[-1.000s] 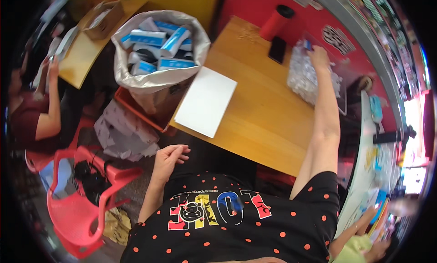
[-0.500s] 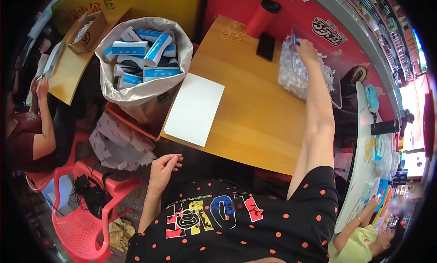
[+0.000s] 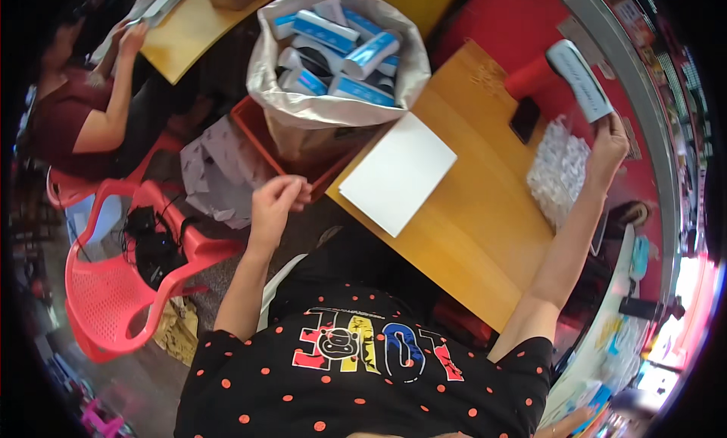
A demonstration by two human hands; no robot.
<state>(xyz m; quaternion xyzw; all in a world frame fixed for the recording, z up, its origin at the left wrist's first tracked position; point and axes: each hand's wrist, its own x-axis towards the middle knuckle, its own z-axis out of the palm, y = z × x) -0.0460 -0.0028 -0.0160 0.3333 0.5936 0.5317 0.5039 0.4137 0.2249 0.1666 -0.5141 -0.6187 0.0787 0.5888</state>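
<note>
My right hand (image 3: 609, 146) is raised over the far right of the wooden table (image 3: 485, 233) and grips a long white-and-blue packet (image 3: 579, 78) by its lower end. Just below that hand lies a heap of clear plastic wrappers (image 3: 558, 169). My left hand (image 3: 276, 199) hovers off the table's left edge, fingers curled loosely together, holding nothing I can see. A white sheet (image 3: 397, 173) lies flat on the table's near left corner.
A big sack (image 3: 341, 51) full of blue-and-white packets stands in a red crate (image 3: 261, 127) left of the table. A red cylinder (image 3: 530, 74) and a dark phone (image 3: 524, 120) sit at the table's far edge. Another person (image 3: 83, 112) sits at a second table; a red plastic chair (image 3: 125, 286) stands left.
My right hand has lifted off the wrapper heap with a white-and-blue packet in it. My left hand has risen toward the table's edge.
</note>
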